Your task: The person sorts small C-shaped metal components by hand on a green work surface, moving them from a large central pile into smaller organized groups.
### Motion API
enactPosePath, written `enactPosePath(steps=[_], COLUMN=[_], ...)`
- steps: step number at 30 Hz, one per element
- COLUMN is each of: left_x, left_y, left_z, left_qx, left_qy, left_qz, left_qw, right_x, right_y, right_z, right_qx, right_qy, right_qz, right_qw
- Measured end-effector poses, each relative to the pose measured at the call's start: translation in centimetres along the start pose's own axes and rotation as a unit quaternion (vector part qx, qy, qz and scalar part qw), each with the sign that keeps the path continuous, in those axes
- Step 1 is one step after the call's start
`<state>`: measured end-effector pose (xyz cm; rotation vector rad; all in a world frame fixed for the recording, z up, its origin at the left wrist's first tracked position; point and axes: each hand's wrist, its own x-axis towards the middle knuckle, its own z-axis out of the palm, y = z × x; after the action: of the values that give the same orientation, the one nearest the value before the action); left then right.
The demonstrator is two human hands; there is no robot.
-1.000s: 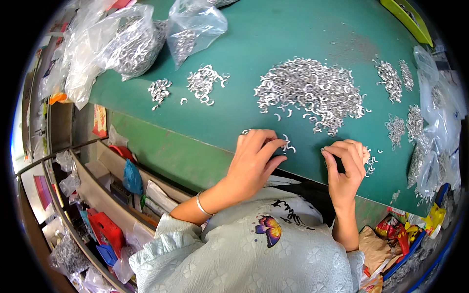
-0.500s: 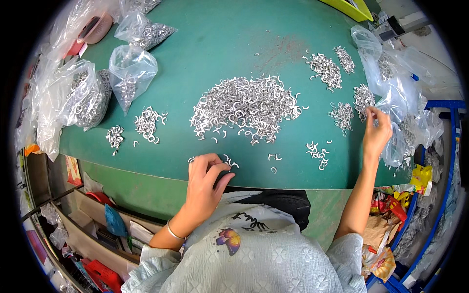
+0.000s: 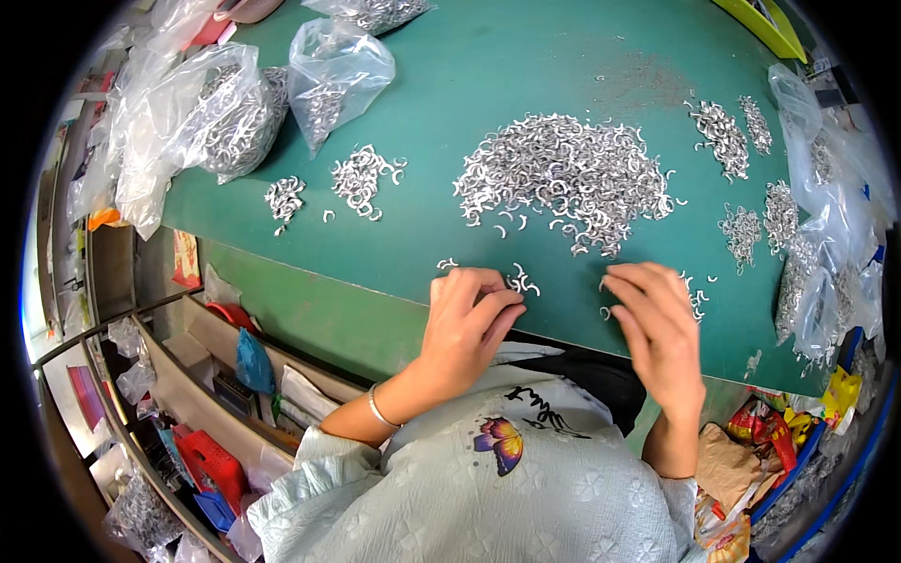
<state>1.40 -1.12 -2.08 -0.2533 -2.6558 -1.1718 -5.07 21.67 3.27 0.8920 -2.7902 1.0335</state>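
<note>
Small curved silvery metal pieces lie in a large pile (image 3: 568,178) on the green table. My left hand (image 3: 465,328) rests at the near edge, its fingers bent and thumb drawn in against them. What it may hold is hidden. Just beyond its fingertips lies a little cluster of curved pieces (image 3: 522,281). My right hand (image 3: 662,328) is arched low over the table to the right, thumb and fingers apart. A curved piece (image 3: 605,312) lies by its thumb tip. Its fingers partly cover another small group of pieces (image 3: 696,298).
Two smaller piles (image 3: 359,182) lie at left, near clear plastic bags (image 3: 235,122) full of metal pieces. Further small piles (image 3: 721,141) and another plastic bag (image 3: 817,225) line the right side. A yellow-green tray (image 3: 765,28) sits far right. Open drawers (image 3: 216,357) stand below left.
My right hand has come from the small piles at the right back toward the near middle, and its fingers have spread. My left hand stays by its cluster. The whole view has shifted.
</note>
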Motion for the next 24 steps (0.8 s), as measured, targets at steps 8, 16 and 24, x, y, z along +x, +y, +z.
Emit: enactPosePath(steps=[8, 16, 24], left_x=[0.0, 0.5, 3.2], left_y=[-0.3, -0.5, -0.6], left_z=[0.4, 0.3, 0.7], left_qx=[-0.002, -0.015, -0.038], left_qy=[-0.011, -0.019, 0.018], left_qz=[0.018, 0.032, 0.034], left_qw=[1.0, 0.999, 0.999], right_x=[-2.2, -2.5, 0.8], right_y=[0.4, 1.6, 3.9], right_z=[0.6, 2.7, 3.4], right_qx=[-0.021, -0.053, -0.056], right_qy=[0.015, 0.036, 0.114], right_qz=[0.078, 0.08, 0.048], right_qw=[0.997, 0.995, 0.991])
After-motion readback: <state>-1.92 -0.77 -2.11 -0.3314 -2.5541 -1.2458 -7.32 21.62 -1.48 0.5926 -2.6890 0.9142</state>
